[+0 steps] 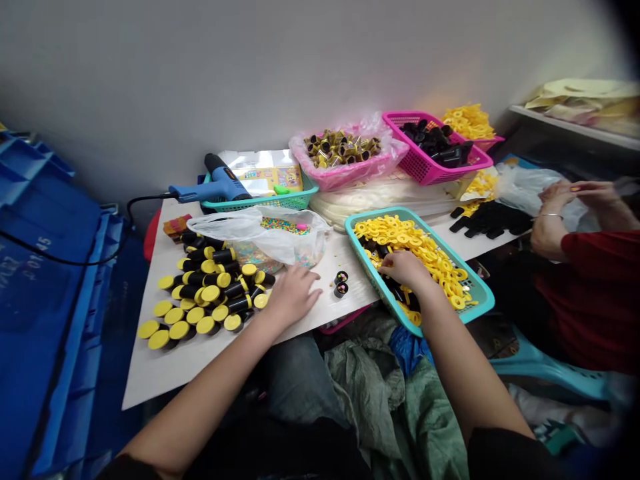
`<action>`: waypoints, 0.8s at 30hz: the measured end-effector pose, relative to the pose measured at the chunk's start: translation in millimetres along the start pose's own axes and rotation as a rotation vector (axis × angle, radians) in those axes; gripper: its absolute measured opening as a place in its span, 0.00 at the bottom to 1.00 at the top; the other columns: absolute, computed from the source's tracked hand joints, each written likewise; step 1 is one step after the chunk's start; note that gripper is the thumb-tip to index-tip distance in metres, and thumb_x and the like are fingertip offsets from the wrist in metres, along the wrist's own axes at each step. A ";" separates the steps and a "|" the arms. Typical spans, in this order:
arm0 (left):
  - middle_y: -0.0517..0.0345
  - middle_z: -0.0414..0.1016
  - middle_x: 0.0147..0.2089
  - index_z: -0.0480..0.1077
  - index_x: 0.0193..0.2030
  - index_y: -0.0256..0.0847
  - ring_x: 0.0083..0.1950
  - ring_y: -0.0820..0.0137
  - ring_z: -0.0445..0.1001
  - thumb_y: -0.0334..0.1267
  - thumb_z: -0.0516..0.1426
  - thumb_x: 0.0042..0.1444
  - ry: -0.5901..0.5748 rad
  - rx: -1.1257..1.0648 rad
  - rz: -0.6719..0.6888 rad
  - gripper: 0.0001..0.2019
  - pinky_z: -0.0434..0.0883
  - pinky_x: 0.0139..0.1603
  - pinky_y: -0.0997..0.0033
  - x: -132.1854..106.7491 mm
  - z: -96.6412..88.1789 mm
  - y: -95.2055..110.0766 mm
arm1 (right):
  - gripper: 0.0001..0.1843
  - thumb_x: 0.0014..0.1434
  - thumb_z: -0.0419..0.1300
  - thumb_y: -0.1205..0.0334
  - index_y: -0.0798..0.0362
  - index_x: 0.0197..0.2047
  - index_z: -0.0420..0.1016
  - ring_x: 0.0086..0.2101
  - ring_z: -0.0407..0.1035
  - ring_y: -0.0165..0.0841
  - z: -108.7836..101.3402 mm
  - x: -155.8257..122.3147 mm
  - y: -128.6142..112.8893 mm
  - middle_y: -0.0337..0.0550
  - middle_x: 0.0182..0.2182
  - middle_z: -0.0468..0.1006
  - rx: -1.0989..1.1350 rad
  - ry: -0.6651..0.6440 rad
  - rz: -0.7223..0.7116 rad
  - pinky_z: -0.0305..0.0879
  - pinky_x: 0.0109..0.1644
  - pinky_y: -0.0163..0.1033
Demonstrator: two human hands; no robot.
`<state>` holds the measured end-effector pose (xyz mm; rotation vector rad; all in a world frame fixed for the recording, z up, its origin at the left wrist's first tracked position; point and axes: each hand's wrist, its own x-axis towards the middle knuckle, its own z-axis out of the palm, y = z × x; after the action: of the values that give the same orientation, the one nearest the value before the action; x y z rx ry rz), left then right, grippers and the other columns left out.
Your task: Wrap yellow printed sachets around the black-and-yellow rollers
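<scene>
My left hand [294, 295] lies on the white table with its fingers spread and nothing in them. It is between a group of black tubes with yellow caps [211, 293] and two small open black cups [341, 289], which have small coloured bits inside. Over the near left side of the teal basket [480, 308], my right hand [406, 270] reaches in with curled fingers pressed together. Yellow ring-ended plastic pieces [425, 248] and some black pieces fill that basket. What the right fingertips hold is hidden. Behind my left hand sits a clear plastic bag [250, 252] of multicoloured beads [285, 227].
A blue heat gun [220, 183] rests on a teal tray [280, 202] at the back. Pink baskets [425, 163] hold black and yellow parts. At right, a co-worker's hands [565, 200] are by a plastic bag and black pieces [490, 220]. Blue crates [45, 280] stand left.
</scene>
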<state>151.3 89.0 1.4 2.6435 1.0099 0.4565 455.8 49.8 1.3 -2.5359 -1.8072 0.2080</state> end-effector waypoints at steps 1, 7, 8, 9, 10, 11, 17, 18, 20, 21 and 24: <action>0.51 0.71 0.46 0.68 0.47 0.41 0.51 0.59 0.64 0.40 0.56 0.56 -0.014 -0.027 0.006 0.13 0.62 0.51 0.62 5.5 12.4 8.7 | 0.11 0.52 0.60 0.54 0.51 0.32 0.78 0.41 0.67 0.40 -1.3 -0.4 0.3 0.47 0.36 0.77 -0.001 0.014 0.004 0.59 0.42 0.40; 0.46 0.68 0.46 0.66 0.47 0.37 0.50 0.54 0.62 0.47 0.62 0.49 0.039 -0.077 -0.168 0.22 0.62 0.48 0.56 28.1 71.4 36.2 | 0.15 0.62 0.48 0.56 0.55 0.39 0.73 0.40 0.67 0.42 -16.1 -11.3 5.8 0.54 0.37 0.75 0.168 0.355 0.131 0.59 0.42 0.43; 0.45 0.68 0.46 0.66 0.46 0.37 0.50 0.53 0.62 0.48 0.62 0.49 0.050 -0.087 -0.196 0.21 0.62 0.48 0.55 30.0 76.4 38.9 | 0.16 0.63 0.47 0.56 0.55 0.41 0.71 0.36 0.68 0.40 -19.1 -14.6 5.2 0.52 0.33 0.75 0.275 0.435 0.162 0.60 0.40 0.42; 0.45 0.68 0.46 0.66 0.45 0.38 0.51 0.53 0.62 0.48 0.62 0.49 0.062 -0.099 -0.219 0.20 0.62 0.48 0.54 31.5 79.8 41.6 | 0.16 0.63 0.46 0.55 0.55 0.42 0.69 0.32 0.68 0.38 -22.1 -18.4 3.4 0.49 0.30 0.75 0.396 0.500 0.180 0.61 0.38 0.41; 0.45 0.68 0.45 0.66 0.44 0.38 0.51 0.53 0.62 0.47 0.61 0.50 0.074 -0.114 -0.239 0.19 0.62 0.48 0.53 32.5 81.7 44.0 | 0.16 0.63 0.46 0.53 0.54 0.42 0.68 0.28 0.67 0.36 -24.7 -23.1 0.4 0.45 0.27 0.74 0.520 0.543 0.180 0.61 0.36 0.40; 0.45 0.68 0.45 0.67 0.43 0.38 0.51 0.52 0.62 0.45 0.61 0.51 0.087 -0.132 -0.256 0.17 0.61 0.48 0.52 32.7 82.3 46.2 | 0.17 0.63 0.46 0.51 0.53 0.41 0.68 0.25 0.66 0.33 -27.0 -28.7 -4.0 0.42 0.25 0.72 0.649 0.569 0.162 0.61 0.33 0.38; 0.50 0.72 0.47 0.67 0.46 0.40 0.52 0.58 0.66 0.38 0.59 0.54 0.127 -0.314 -0.250 0.13 0.64 0.52 0.56 4.2 58.7 48.1 | 0.17 0.56 0.58 0.49 0.50 0.44 0.73 0.20 0.59 0.25 -21.7 -82.5 -49.5 0.33 0.24 0.68 1.373 0.250 0.000 0.57 0.24 0.32; 0.52 0.72 0.48 0.66 0.48 0.41 0.52 0.62 0.68 0.37 0.58 0.55 0.113 -0.363 -0.223 0.13 0.65 0.52 0.59 -6.3 51.3 46.5 | 0.18 0.54 0.60 0.51 0.50 0.46 0.74 0.21 0.61 0.24 -17.0 -93.0 -58.9 0.34 0.24 0.69 1.447 0.120 -0.018 0.59 0.25 0.32; 0.54 0.72 0.51 0.64 0.53 0.43 0.51 0.66 0.70 0.36 0.55 0.58 0.073 -0.500 -0.149 0.15 0.67 0.52 0.64 -30.0 36.0 42.3 | 0.19 0.51 0.64 0.55 0.51 0.46 0.74 0.22 0.64 0.25 -5.4 -112.2 -78.5 0.34 0.24 0.72 1.587 -0.097 -0.024 0.62 0.26 0.32; 0.53 0.71 0.53 0.63 0.55 0.44 0.52 0.66 0.70 0.36 0.54 0.59 0.056 -0.595 -0.114 0.16 0.67 0.52 0.64 -42.2 29.0 40.1 | 0.18 0.49 0.66 0.56 0.51 0.44 0.75 0.22 0.66 0.25 0.8 -120.4 -88.6 0.35 0.24 0.73 1.654 -0.167 -0.003 0.63 0.26 0.32; 0.49 0.70 0.54 0.60 0.58 0.44 0.55 0.62 0.69 0.37 0.57 0.57 0.039 -0.884 -0.121 0.22 0.68 0.52 0.60 -74.5 14.3 33.8 | 0.15 0.44 0.70 0.58 0.54 0.36 0.76 0.21 0.69 0.26 17.6 -138.0 -118.1 0.37 0.24 0.76 1.787 -0.269 0.106 0.65 0.25 0.31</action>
<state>124.2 12.0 -13.8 1.7810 0.7281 0.7220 298.4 -42.4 8.2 -1.2050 -0.6340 1.3776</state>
